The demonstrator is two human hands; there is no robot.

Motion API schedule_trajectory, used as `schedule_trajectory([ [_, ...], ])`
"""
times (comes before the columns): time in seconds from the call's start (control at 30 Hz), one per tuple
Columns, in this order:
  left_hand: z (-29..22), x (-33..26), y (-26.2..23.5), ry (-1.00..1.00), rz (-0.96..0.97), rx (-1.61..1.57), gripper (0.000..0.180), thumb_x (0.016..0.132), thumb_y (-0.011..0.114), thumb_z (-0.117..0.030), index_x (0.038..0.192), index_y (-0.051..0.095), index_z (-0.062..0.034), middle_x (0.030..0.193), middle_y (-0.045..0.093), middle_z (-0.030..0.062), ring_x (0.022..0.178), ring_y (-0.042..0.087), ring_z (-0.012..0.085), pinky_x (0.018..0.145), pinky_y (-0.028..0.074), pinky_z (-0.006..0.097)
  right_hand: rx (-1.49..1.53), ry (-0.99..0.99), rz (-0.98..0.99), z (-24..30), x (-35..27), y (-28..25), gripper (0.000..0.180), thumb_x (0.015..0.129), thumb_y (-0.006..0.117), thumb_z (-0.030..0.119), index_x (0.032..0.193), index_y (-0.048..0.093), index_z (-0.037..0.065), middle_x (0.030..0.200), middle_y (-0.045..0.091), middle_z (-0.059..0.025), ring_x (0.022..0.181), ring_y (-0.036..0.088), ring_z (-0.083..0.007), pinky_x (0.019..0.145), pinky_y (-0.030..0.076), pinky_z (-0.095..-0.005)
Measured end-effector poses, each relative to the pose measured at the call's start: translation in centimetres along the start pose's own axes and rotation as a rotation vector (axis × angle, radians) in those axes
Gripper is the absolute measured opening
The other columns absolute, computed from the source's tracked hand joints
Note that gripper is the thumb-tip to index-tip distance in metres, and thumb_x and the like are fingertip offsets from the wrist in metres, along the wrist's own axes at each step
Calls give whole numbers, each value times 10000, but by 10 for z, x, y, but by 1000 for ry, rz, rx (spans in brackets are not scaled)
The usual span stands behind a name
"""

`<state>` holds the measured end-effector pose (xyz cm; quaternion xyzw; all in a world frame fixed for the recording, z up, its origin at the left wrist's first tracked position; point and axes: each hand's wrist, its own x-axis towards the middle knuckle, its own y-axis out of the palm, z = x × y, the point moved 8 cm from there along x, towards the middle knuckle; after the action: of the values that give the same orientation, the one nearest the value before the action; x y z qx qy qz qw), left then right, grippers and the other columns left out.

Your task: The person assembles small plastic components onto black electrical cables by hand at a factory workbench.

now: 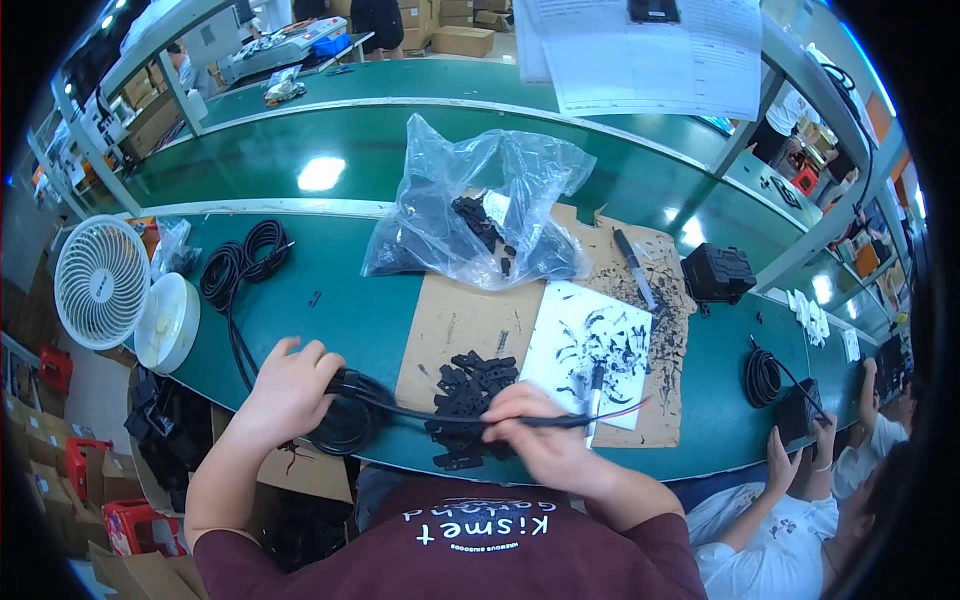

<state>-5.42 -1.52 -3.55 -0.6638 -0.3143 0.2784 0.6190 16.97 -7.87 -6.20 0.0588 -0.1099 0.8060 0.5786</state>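
Note:
My left hand (288,392) grips a coil of black cable (345,420) at the near edge of the green table (340,310). My right hand (540,435) pinches the free end of that cable (600,414), which shows red and bare wire tips, and it also holds a pen-like tool (596,385). Between my hands lies a pile of small black plastic parts (468,385) on a brown cardboard sheet (455,325). A white paper sheet (590,345) strewn with black insulation scraps lies just beyond my right hand.
A clear plastic bag (480,205) of black parts sits farther back. More coiled cable (245,262) lies at left near a white fan (100,282). A black box (717,272) and a marker (633,268) lie at right. A co-worker's hands (800,445) hold another black box.

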Motion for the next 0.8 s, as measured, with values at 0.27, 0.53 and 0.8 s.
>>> schedule_trajectory([
  [0.27,-105,72,-31,98,-211,-554,364,691,693,-75,1013,532,-22,884,522,118,750,582,272,607,479,328,312,-340,-616,81,-49,-164,177,946,487,131,1023,543,-19,891,574,-108,702,588,-159,635,473,-252],
  [0.53,-271,166,35,415,-134,-960,397,773,660,-141,1098,482,2,1000,503,208,857,568,380,738,476,420,0,-458,-1055,146,-156,-260,265,944,514,179,1071,549,-51,870,560,-76,667,522,-119,610,426,-214],
  [0.8,-325,117,37,718,26,-934,484,810,640,-181,1214,443,0,1036,505,191,911,563,352,756,478,393,-588,212,-1056,100,-160,-379,244,937,492,168,1075,608,4,749,504,33,638,449,-49,582,366,-193],
])
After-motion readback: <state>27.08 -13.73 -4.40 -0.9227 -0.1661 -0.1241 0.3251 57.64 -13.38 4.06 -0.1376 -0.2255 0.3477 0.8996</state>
